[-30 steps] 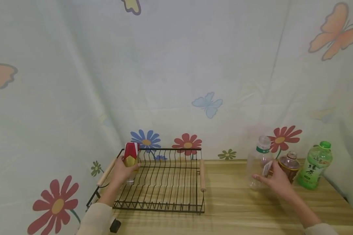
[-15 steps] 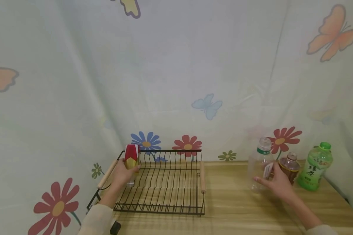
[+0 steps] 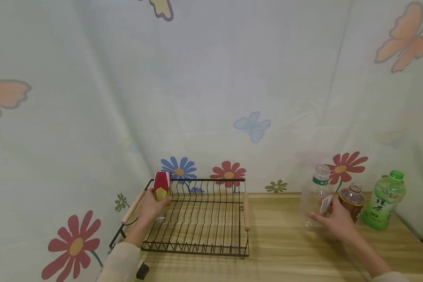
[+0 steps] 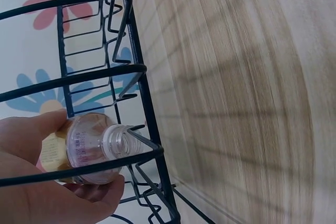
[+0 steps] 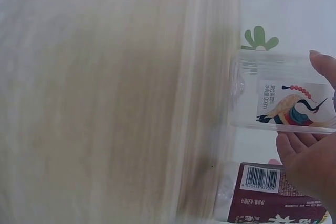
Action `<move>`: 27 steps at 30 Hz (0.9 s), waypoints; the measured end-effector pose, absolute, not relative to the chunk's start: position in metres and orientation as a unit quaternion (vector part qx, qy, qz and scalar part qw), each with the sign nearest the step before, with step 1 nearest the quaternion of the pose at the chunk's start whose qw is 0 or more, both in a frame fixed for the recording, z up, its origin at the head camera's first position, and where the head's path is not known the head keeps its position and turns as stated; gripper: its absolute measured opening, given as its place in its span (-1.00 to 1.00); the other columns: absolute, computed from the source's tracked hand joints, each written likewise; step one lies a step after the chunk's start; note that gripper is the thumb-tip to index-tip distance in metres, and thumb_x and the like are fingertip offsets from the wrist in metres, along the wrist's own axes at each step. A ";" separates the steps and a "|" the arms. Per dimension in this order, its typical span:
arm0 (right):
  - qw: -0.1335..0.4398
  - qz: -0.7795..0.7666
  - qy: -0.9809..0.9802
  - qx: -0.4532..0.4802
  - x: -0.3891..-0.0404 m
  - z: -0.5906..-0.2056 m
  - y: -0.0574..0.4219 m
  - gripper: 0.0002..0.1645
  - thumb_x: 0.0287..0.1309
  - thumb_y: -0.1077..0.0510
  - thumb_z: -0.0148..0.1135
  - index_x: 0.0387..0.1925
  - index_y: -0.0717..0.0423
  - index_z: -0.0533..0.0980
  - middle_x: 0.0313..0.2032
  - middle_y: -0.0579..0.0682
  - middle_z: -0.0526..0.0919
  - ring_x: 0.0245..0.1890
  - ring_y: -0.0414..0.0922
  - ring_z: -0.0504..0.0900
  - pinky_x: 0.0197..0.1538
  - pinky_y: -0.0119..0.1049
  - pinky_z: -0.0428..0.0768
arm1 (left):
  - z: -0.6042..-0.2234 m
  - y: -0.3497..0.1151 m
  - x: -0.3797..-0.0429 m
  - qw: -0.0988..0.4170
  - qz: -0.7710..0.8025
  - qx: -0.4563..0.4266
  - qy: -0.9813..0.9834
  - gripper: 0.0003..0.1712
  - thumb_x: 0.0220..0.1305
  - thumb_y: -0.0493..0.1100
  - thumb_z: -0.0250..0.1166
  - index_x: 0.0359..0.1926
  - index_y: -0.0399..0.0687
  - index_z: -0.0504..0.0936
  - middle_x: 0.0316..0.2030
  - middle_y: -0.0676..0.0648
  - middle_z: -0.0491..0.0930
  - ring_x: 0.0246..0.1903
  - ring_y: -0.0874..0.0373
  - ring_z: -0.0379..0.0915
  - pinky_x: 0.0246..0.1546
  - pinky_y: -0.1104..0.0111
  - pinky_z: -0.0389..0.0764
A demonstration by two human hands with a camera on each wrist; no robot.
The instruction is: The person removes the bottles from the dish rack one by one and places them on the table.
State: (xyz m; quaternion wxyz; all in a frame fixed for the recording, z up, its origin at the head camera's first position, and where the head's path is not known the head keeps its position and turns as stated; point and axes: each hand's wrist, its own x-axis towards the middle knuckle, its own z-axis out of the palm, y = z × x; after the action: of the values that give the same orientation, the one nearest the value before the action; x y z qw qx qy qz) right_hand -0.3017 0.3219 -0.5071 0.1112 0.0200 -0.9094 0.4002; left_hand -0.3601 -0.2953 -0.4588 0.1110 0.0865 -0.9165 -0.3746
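Observation:
On the left, my left hand [image 3: 149, 207] grips a small bottle [image 3: 162, 187] with a red and gold label. The bottle is upside down inside the black wire dish rack [image 3: 246, 211]; in the left wrist view its clear neck [image 4: 118, 141] points down among the wires. On the right, my right hand [image 3: 341, 222] holds a tall clear plastic bottle [image 3: 311, 196] with a green ring below its mouth, fingers and thumb around its side. That bottle is upright, and its bird-pictured label [image 5: 299, 103] shows in the right wrist view.
Just right of my right hand stands a brown-labelled bottle [image 3: 353, 201], capless. Beyond it is a green tea bottle [image 3: 384, 201] with a green cap. The wooden table [image 3: 278, 250] meets a flowered cloth wall [image 3: 197, 98] behind and on both sides.
The head view has shifted slightly. Both hands keep their holds on the two bottles, with no clear movement of either.

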 end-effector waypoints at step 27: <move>0.085 0.384 -0.919 0.004 -0.294 -0.502 0.325 0.21 0.21 -0.37 0.48 0.41 0.40 0.12 0.36 0.67 0.30 0.36 0.62 0.27 0.29 0.50 0.37 | -0.455 -0.291 -0.352 0.096 -0.381 0.107 -0.913 0.04 0.37 0.15 0.43 0.46 -0.56 0.17 0.16 -0.54 0.47 0.09 -0.38 0.55 0.02 -0.15 0.68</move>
State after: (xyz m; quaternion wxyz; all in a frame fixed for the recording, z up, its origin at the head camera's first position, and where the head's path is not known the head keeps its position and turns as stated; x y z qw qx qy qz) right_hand -0.2945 0.3255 -0.5021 0.0854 0.0036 -0.9194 0.3839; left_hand -0.3521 -0.2911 -0.4551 0.0963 0.1073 -0.9132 -0.3812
